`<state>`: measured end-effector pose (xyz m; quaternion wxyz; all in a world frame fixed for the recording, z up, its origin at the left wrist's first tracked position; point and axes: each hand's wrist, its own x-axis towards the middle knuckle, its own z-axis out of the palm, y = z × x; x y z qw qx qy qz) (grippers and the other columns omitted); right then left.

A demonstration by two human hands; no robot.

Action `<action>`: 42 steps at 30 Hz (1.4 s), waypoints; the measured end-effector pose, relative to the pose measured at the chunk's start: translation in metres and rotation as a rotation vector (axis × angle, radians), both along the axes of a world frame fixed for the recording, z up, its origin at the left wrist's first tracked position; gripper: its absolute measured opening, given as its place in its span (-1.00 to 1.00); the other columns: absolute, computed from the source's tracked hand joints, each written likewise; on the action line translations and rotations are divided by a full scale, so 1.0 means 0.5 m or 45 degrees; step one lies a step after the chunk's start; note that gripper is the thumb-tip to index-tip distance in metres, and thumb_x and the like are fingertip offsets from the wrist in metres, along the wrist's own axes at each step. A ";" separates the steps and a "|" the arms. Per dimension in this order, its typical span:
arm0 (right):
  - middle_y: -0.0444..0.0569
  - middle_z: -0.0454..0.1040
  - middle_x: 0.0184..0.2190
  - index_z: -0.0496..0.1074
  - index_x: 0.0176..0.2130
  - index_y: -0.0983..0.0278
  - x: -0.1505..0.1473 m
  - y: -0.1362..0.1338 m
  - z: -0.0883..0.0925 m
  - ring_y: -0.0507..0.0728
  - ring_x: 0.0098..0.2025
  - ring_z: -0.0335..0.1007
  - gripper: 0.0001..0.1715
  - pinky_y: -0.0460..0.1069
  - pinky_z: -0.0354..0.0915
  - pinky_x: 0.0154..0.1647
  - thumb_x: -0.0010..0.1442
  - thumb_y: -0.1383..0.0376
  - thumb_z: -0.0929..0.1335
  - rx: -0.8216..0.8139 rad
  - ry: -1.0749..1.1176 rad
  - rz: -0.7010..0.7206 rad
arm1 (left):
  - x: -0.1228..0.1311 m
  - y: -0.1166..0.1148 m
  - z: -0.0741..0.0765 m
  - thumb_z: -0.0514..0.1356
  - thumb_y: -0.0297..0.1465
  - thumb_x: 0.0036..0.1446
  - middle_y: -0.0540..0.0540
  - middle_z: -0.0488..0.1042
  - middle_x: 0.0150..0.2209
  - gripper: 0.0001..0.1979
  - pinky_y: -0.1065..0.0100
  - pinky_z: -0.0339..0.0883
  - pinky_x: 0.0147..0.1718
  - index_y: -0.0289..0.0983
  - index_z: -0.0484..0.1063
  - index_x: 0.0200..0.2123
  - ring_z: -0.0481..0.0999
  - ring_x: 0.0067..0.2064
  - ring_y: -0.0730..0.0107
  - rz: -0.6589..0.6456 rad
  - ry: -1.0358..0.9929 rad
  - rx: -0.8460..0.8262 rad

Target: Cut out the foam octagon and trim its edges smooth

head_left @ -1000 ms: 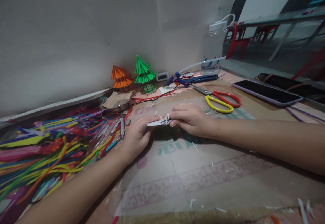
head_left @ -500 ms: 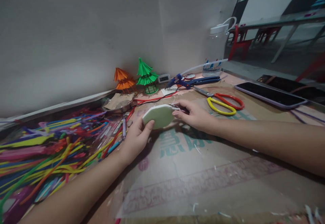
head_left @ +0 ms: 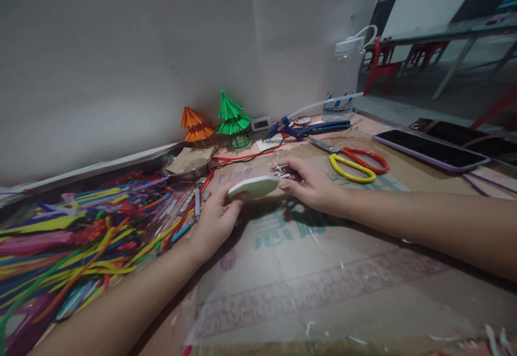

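Note:
A pale green disc with a white edge (head_left: 254,187) is tilted nearly edge-on above the cardboard-covered table. My left hand (head_left: 224,210) grips its left side between thumb and fingers. At its right end is my right hand (head_left: 309,185), closed on a small bundle of thin whitish strips (head_left: 286,174); the fingertips are near the disc's edge, and whether they touch it is hard to tell. Beyond the hands stand a green tiered paper-like tower (head_left: 233,121) and an orange one (head_left: 196,127).
Colourful fuzzy sticks (head_left: 76,237) spread over the left side. Scissors (head_left: 351,163), a blue glue gun (head_left: 285,127), a phone (head_left: 430,150) and a clear bottle (head_left: 343,78) lie or stand beyond my right arm. A wall rises behind.
The disc has tipped from showing its green face to nearly edge-on. My right hand has shifted slightly, and more of the whitish strips shows at its fingertips.

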<state>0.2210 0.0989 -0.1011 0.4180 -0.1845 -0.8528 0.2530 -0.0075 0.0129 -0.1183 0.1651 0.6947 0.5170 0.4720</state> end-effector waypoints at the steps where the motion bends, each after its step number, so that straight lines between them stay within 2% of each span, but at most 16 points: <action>1: 0.04 0.51 -0.22 0.41 -0.03 0.32 0.002 -0.001 0.000 0.12 -0.26 0.39 -0.66 -0.02 0.29 -0.28 0.30 0.16 0.29 0.075 0.020 0.007 | -0.002 -0.001 0.000 0.11 -0.31 0.30 -0.12 0.56 -0.10 -0.77 0.29 0.42 -0.06 -0.26 0.44 -0.05 0.55 -0.08 0.27 0.001 0.036 0.010; 6: 0.04 0.53 -0.18 0.45 0.00 0.27 0.004 -0.001 -0.002 0.17 -0.15 0.39 -0.71 0.06 0.28 -0.12 0.35 0.25 0.27 0.350 -0.053 -0.011 | -0.007 -0.004 0.004 0.09 -0.38 0.29 -0.08 0.56 -0.18 -0.81 0.28 0.41 -0.05 -0.24 0.45 -0.09 0.54 -0.11 0.28 0.053 0.195 0.067; 12: 0.02 0.54 -0.28 0.49 -0.02 0.28 0.003 0.005 -0.005 0.16 -0.23 0.38 -0.73 0.02 0.24 -0.23 0.33 0.29 0.30 0.444 -0.100 -0.042 | -0.013 0.000 0.005 0.07 -0.53 0.21 -0.06 0.55 -0.18 -0.75 0.27 0.39 -0.01 -0.23 0.45 -0.09 0.53 -0.10 0.30 0.028 0.279 0.087; 20: 0.04 0.55 -0.26 0.49 -0.03 0.29 0.005 0.003 -0.004 0.17 -0.22 0.39 -0.72 0.03 0.25 -0.21 0.36 0.25 0.29 0.430 -0.134 -0.052 | -0.020 0.003 0.005 0.05 -0.64 0.12 -0.05 0.56 -0.11 -0.60 0.27 0.40 0.00 -0.19 0.45 -0.05 0.53 -0.05 0.31 -0.002 0.338 0.175; 28: 0.03 0.55 -0.26 0.50 -0.03 0.28 0.005 0.007 -0.006 0.16 -0.23 0.39 -0.71 0.03 0.23 -0.20 0.37 0.23 0.28 0.415 -0.180 -0.062 | -0.021 0.002 0.003 0.06 -0.62 0.16 -0.07 0.55 -0.10 -0.63 0.24 0.40 0.01 -0.20 0.45 -0.02 0.53 -0.04 0.29 -0.022 0.352 0.163; 42: -0.02 0.48 -0.36 0.52 -0.05 0.26 0.005 0.009 -0.003 0.11 -0.30 0.32 -0.73 -0.02 0.16 -0.27 0.37 0.24 0.28 0.443 -0.196 -0.037 | -0.022 0.003 0.001 0.05 -0.60 0.16 -0.07 0.55 -0.10 -0.65 0.27 0.40 0.00 -0.21 0.45 -0.05 0.53 -0.04 0.30 -0.011 0.337 0.150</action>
